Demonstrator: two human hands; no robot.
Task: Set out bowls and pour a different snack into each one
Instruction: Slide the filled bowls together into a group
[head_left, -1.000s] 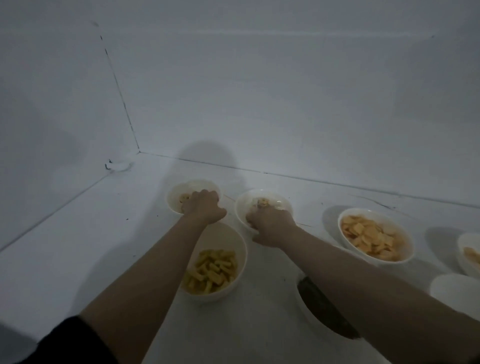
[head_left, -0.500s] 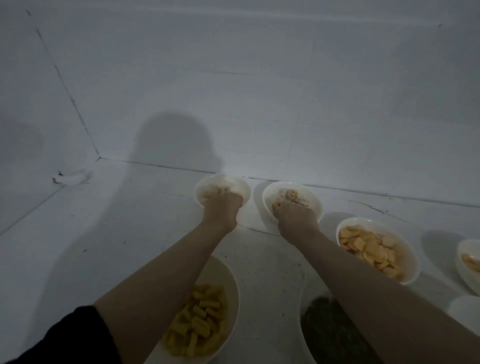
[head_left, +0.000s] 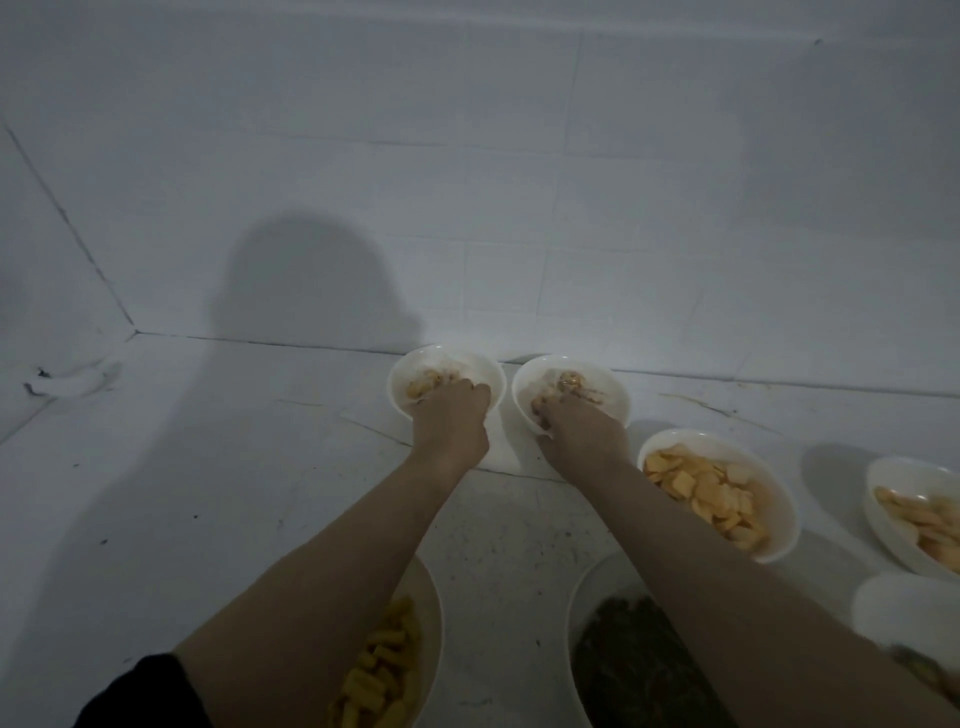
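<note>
Two small white bowls sit side by side at the far edge of the white surface, close against the tiled wall. The left bowl holds a small heap of pale yellow pieces; the right bowl holds a mixed brownish and yellow snack, too dim to tell apart further. The two bowls are just beside each other, with a narrow gap between their rims.

The left hand lies over the near rim of the left bowl, fingers curled down over the edge and closed on it. The right hand grips the near rim of the right bowl in the same way, fingertips dipping inside the edge. Both forearms are bare; a dark sleeve shows at the left elbow.

To the right, a larger white bowl is filled with flat orange and pale crackers. Further right, at the frame edge, another bowl holds long pale yellow pieces, and a white bowl below it is mostly cut off. Nearer the person, a bowl of stubby yellow sticks lies partly under the left forearm, and a bowl with a dark snack lies under the right forearm.

The surface is scuffed and speckled, and the light is dim.
</note>
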